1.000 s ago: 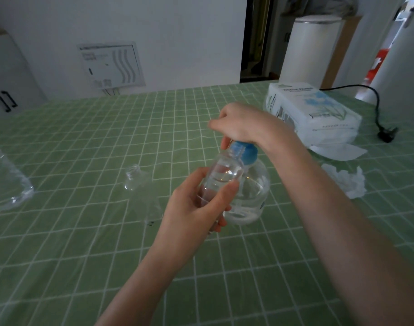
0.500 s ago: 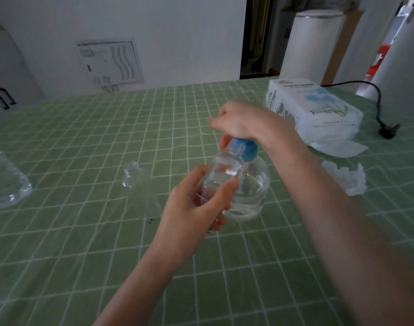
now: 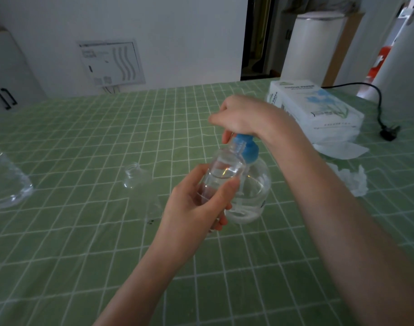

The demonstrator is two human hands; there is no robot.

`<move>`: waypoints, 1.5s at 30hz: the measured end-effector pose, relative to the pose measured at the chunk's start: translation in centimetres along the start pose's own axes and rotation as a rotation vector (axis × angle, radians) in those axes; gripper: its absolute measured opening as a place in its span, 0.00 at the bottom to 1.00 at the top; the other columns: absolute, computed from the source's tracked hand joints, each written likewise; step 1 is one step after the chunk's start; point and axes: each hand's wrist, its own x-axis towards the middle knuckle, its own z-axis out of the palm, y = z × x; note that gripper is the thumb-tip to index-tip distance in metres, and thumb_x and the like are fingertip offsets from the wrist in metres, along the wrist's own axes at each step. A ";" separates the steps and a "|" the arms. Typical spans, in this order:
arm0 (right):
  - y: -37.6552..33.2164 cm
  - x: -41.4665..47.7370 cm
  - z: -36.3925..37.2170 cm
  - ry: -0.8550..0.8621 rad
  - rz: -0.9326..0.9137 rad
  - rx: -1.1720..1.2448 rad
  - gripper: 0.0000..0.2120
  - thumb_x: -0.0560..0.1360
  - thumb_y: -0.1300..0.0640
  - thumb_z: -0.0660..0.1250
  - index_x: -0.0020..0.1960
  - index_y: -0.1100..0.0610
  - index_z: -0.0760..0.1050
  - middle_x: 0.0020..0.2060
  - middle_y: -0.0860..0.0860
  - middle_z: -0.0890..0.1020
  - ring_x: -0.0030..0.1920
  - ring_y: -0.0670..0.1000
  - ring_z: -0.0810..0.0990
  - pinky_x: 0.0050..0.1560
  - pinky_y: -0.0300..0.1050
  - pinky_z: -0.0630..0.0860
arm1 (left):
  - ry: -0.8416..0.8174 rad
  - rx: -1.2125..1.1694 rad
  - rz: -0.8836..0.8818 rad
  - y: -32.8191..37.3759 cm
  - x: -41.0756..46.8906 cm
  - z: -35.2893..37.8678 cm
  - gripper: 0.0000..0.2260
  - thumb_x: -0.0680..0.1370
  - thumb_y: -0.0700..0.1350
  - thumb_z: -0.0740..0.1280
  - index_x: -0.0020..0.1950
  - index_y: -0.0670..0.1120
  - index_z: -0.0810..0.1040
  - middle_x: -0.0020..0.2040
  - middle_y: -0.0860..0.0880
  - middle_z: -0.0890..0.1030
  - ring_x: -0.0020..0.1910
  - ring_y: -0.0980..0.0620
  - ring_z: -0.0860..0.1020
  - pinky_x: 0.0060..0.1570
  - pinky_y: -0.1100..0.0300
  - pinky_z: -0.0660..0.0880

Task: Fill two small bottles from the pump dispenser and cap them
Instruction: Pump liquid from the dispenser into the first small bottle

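Observation:
My left hand [image 3: 196,208] grips a small clear bottle [image 3: 222,172], tilted with its open neck up against the blue pump head [image 3: 247,149] of the round clear dispenser [image 3: 253,191]. Clear liquid shows inside the small bottle. My right hand [image 3: 243,116] sits on top of the pump, fingers curled over it and hiding the nozzle. A second small clear bottle [image 3: 142,187] stands open and uncapped on the green checked tablecloth [image 3: 83,243], left of my left hand.
A larger clear plastic bottle [image 3: 6,182] lies at the left edge. A white tissue pack [image 3: 314,109] and a crumpled tissue [image 3: 351,182] sit at the right, with a black power cord and plug [image 3: 389,132] beyond. No caps are visible.
Both hands keep their hold. The right hand over the pump has shifted only slightly; the small bottle stays at the nozzle.

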 end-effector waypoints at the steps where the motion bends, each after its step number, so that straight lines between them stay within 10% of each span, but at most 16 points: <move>1: 0.0 0.0 0.1 -0.004 0.004 0.000 0.17 0.79 0.53 0.57 0.60 0.63 0.75 0.47 0.57 0.84 0.44 0.54 0.80 0.36 0.40 0.68 | 0.001 -0.001 -0.002 0.0 0.0 0.0 0.06 0.70 0.54 0.69 0.46 0.59 0.79 0.32 0.50 0.80 0.26 0.56 0.76 0.27 0.68 0.71; 30: 0.5 -0.3 0.9 -0.021 0.029 0.015 0.17 0.79 0.52 0.57 0.63 0.62 0.72 0.53 0.57 0.81 0.52 0.56 0.79 0.45 0.46 0.68 | 0.003 0.007 -0.015 -0.3 -0.1 0.0 0.08 0.68 0.57 0.70 0.44 0.58 0.79 0.32 0.50 0.81 0.26 0.56 0.76 0.26 0.67 0.71; 39: -0.1 -0.2 -0.2 0.005 0.011 -0.049 0.13 0.79 0.53 0.58 0.43 0.60 0.75 0.44 0.56 0.84 0.34 0.50 0.76 0.33 0.40 0.68 | 0.003 -0.010 0.003 0.0 0.0 0.1 0.07 0.69 0.55 0.70 0.45 0.59 0.79 0.31 0.50 0.81 0.26 0.56 0.76 0.26 0.67 0.72; 45: -0.2 -0.4 0.1 0.001 0.015 -0.008 0.16 0.79 0.53 0.57 0.59 0.63 0.75 0.47 0.57 0.84 0.42 0.53 0.79 0.36 0.41 0.68 | 0.013 -0.015 -0.003 -0.1 -0.1 0.1 0.08 0.68 0.57 0.71 0.45 0.58 0.79 0.31 0.50 0.80 0.26 0.56 0.76 0.25 0.67 0.72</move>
